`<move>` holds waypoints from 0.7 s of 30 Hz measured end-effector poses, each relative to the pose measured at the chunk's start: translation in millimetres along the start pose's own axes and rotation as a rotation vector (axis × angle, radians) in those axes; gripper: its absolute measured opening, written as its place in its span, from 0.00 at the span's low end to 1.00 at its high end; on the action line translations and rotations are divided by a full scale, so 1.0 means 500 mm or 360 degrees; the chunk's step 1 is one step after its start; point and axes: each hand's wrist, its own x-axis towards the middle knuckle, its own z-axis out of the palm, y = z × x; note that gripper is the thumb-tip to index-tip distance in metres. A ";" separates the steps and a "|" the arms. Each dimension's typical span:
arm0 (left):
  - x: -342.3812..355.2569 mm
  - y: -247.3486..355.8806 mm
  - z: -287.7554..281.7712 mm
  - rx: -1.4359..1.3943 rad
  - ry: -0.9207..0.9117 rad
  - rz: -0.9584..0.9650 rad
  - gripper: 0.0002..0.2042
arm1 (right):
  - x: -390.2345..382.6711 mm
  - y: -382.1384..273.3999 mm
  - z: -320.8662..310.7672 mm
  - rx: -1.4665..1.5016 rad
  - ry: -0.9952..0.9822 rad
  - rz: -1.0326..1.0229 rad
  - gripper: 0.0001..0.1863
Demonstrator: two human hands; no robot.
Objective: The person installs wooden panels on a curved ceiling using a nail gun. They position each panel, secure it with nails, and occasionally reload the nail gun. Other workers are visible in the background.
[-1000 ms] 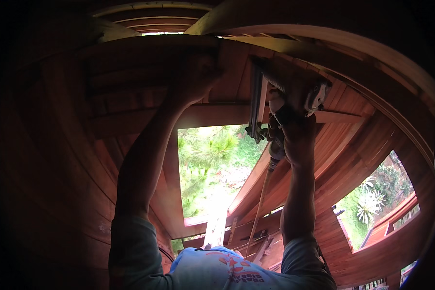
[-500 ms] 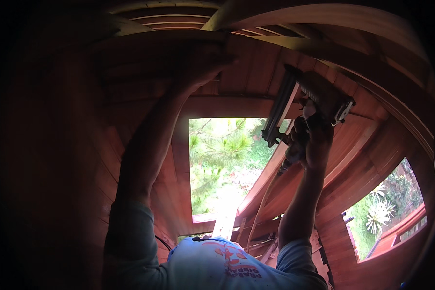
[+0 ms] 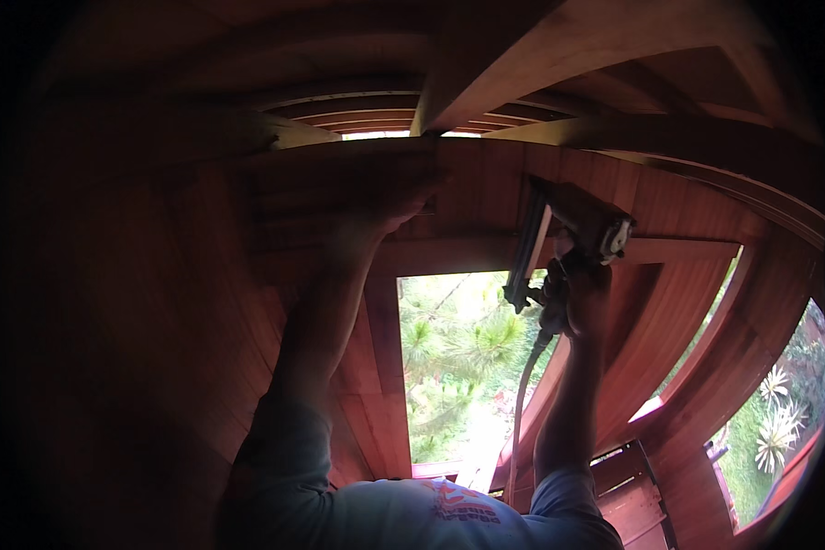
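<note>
My right hand (image 3: 580, 291) is wrapped round the grip of a nail gun (image 3: 588, 215). The gun is raised against or close to the reddish wooden wall above the window; whether its nose touches the boards I cannot tell. Its long dark magazine (image 3: 530, 240) slants down on the left, and an air hose (image 3: 521, 394) hangs from the handle. Left of the gun, my left hand (image 3: 401, 200) reaches up to the wall boards (image 3: 477, 183) with fingers stretched out and seemingly flat on them. Deep shadow hides part of that hand.
Below the hands a window opening (image 3: 458, 367) shows bright greenery. Another opening (image 3: 779, 422) lies at the right. Overhead run a thick wooden beam (image 3: 522, 64) and slats. The wall on the left is very dark.
The view has tilted upward, so the wall and window sit lower. The nail gun has shifted left relative to the window, nearer my left hand, which stays up at the boards.
</note>
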 end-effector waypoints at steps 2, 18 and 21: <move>-0.001 0.002 0.020 0.0026 0.0002 0.0105 0.08 | -0.004 -0.012 -0.008 -0.0091 0.0087 -0.0020 0.07; 0.004 -0.019 0.031 -0.0023 0.0061 -0.0244 0.09 | 0.005 -0.082 0.088 -0.0279 -0.0208 -0.0031 0.09; 0.005 -0.019 0.021 -0.0012 0.0075 -0.0210 0.09 | 0.011 -0.094 0.098 -0.0252 -0.0373 0.0055 0.08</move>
